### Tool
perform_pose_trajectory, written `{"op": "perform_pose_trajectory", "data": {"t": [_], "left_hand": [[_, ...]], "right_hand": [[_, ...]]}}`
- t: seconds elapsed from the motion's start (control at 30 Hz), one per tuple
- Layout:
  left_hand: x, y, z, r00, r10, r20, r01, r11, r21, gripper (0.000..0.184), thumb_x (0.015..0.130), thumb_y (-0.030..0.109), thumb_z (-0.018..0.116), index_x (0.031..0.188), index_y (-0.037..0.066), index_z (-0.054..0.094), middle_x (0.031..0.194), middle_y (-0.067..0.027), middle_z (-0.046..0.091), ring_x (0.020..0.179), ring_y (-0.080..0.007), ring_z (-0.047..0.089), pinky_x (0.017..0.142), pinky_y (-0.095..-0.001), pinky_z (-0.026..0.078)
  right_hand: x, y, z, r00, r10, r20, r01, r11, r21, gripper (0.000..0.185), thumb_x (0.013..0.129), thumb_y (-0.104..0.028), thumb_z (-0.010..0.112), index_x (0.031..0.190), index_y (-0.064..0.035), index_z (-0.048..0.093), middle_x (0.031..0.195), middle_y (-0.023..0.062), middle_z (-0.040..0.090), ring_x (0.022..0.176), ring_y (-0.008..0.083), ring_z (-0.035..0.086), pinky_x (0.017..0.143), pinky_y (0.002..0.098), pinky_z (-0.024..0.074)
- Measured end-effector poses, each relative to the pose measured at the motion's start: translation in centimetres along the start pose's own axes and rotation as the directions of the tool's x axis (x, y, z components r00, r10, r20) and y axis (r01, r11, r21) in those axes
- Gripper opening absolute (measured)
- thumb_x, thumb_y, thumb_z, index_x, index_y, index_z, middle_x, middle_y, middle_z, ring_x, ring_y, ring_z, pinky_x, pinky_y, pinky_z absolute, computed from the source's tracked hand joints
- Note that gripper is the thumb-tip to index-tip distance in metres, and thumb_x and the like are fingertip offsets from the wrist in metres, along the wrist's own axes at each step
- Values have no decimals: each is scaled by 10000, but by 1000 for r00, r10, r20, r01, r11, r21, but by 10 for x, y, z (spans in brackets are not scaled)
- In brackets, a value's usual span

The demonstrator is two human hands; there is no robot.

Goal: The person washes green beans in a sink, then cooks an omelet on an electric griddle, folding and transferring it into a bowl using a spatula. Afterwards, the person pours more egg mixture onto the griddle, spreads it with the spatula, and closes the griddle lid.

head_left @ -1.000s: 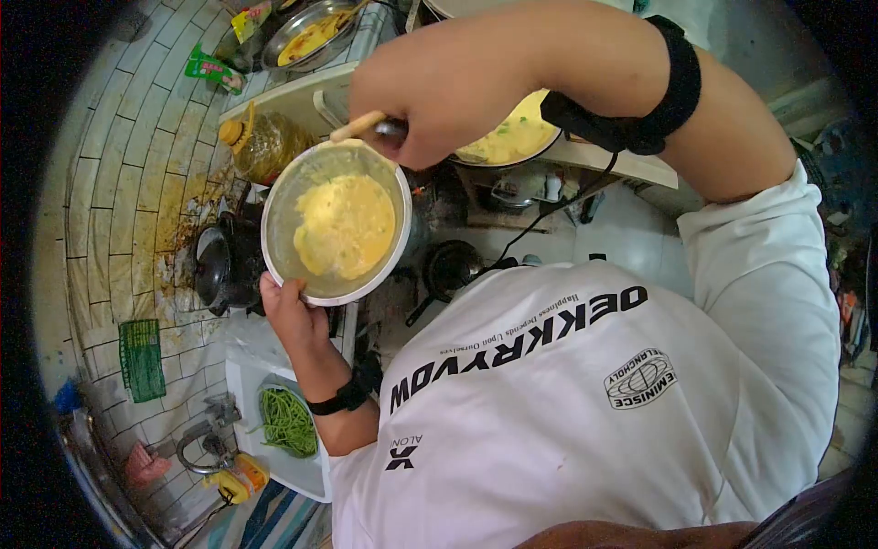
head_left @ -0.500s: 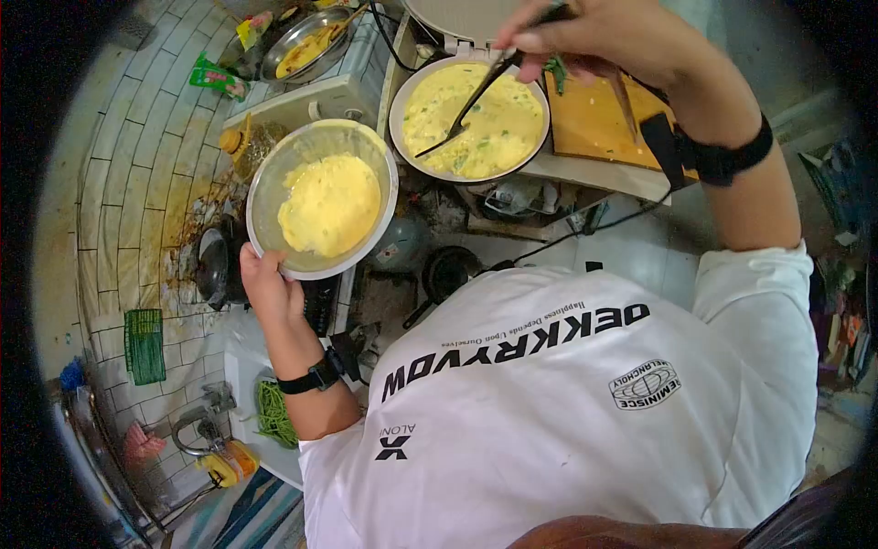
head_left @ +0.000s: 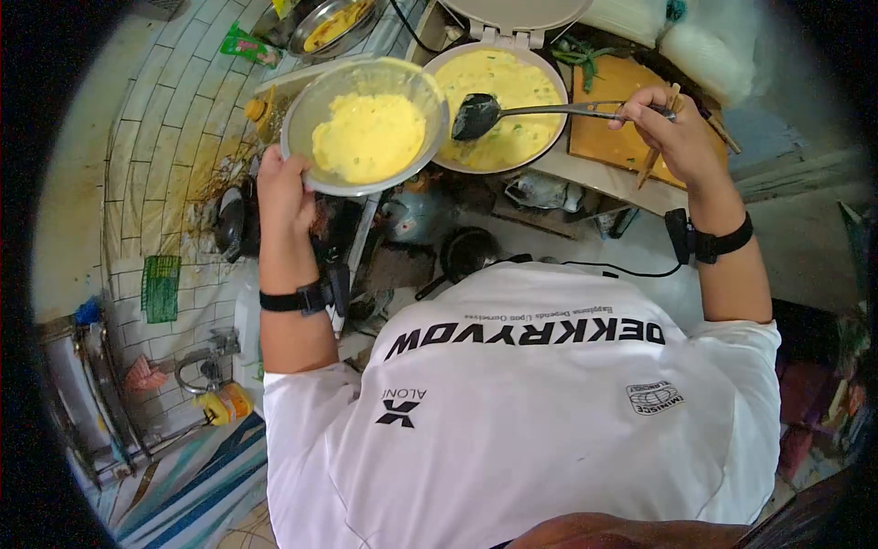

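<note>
My left hand (head_left: 285, 188) is closed on the rim of a bowl (head_left: 302, 137), which is tilted and holds thick yellow batter (head_left: 370, 137). The bowl's right edge overlaps the view of a round electric griddle (head_left: 560, 137), its lid (head_left: 517, 9) raised. Yellow batter with green bits (head_left: 512, 82) covers the griddle. My right hand (head_left: 672, 133) is closed around the handle of a black spatula (head_left: 477, 116), whose head is over the griddle's batter. Wooden chopsticks (head_left: 647, 167) pass through the same hand; how the fingers hold them is partly hidden.
A wooden cutting board (head_left: 599, 137) with green scraps (head_left: 581, 59) lies right of the griddle. A metal bowl (head_left: 334, 27) with yellow food stands at the back left. Below are a dark pan (head_left: 468, 252) and a cable (head_left: 631, 273). A tiled wall (head_left: 151, 174) borders the left.
The spatula has swung from pointing down into the batter to lying nearly level, its broad face showing. My right hand has moved right and lower; the bowl has shifted right, closer to the griddle.
</note>
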State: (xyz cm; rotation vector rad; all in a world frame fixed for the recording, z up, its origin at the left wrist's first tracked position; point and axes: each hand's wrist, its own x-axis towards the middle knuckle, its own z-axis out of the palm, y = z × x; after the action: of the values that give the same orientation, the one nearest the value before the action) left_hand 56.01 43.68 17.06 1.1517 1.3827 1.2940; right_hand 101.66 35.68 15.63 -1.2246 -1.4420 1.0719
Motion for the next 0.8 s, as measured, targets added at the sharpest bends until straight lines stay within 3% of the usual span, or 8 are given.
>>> {"op": "perform_pose_trajectory", "data": {"t": [0.07, 0.13, 0.2, 0.4, 0.53, 0.6, 0.67, 0.8], "left_hand": [[2, 1, 14, 999, 34, 20, -34, 999, -22, 174, 715, -74, 509, 818, 55, 451, 714, -47, 525, 487, -109, 455, 407, -229, 334], [5, 2, 23, 1000, -26, -10, 25, 997, -78, 187, 708, -85, 512, 815, 57, 452, 707, -47, 525, 482, -113, 450, 404, -236, 327], [9, -2, 23, 1000, -26, 8, 27, 996, -90, 189, 707, -85, 512, 817, 55, 448, 705, -49, 524, 485, -115, 447, 408, -235, 324], [10, -1, 37, 998, -49, 50, 54, 994, -95, 190, 714, -85, 509, 819, 54, 433, 728, -59, 524, 506, -126, 458, 420, -235, 340], [6, 2, 48, 998, -49, 32, 52, 995, -83, 182, 722, -82, 507, 819, 51, 431, 735, -63, 523, 512, -128, 468, 419, -239, 349], [5, 0, 51, 997, -43, 63, 45, 998, -40, 179, 755, -43, 497, 901, 50, 452, 745, -39, 533, 495, -107, 436, 432, -239, 353], [6, -1, 54, 996, -49, 71, 53, 997, -48, 175, 753, -42, 503, 892, 51, 452, 737, -34, 527, 490, -103, 431, 427, -233, 349], [11, -1, 59, 991, -60, 118, 69, 995, -77, 196, 724, -82, 510, 827, 61, 426, 703, -53, 516, 473, -121, 447, 403, -243, 349]], "right_hand": [[-1, 11, -4, 999, 32, 38, -33, 999, 10, 107, 881, -140, 558, 808, -63, 576, 793, 69, 668, 483, 14, 334, 423, 180, 253], [-4, 19, -12, 995, 56, 77, -57, 998, 8, 102, 880, -138, 559, 806, -68, 569, 791, 67, 667, 479, 15, 331, 422, 182, 254], [-11, 21, -25, 998, 54, 20, -55, 992, 110, 129, 851, -218, 599, 815, -94, 610, 722, 7, 645, 473, 14, 343, 420, 189, 246], [-15, 12, -69, 1000, 10, 7, -11, 974, 226, 103, 839, -199, 599, 830, -96, 601, 729, 35, 647, 465, 23, 355, 413, 182, 246], [0, 12, -42, 996, -77, 44, 65, 972, 224, 93, 852, -175, 583, 842, -86, 605, 757, 43, 662, 464, 26, 354, 413, 184, 259], [5, 15, -25, 997, -47, 58, 33, 974, 226, 102, 857, -170, 577, 834, -75, 606, 778, 46, 669, 481, 24, 366, 424, 182, 269], [8, 21, -15, 991, 22, 133, -53, 971, 234, 109, 853, -175, 585, 823, -73, 609, 771, 42, 672, 500, 21, 374, 437, 178, 274], [-1, 16, -34, 997, 33, 67, -42, 990, 138, 116, 840, -187, 599, 813, -75, 609, 711, 33, 655, 464, 24, 348, 419, 185, 256]]}}
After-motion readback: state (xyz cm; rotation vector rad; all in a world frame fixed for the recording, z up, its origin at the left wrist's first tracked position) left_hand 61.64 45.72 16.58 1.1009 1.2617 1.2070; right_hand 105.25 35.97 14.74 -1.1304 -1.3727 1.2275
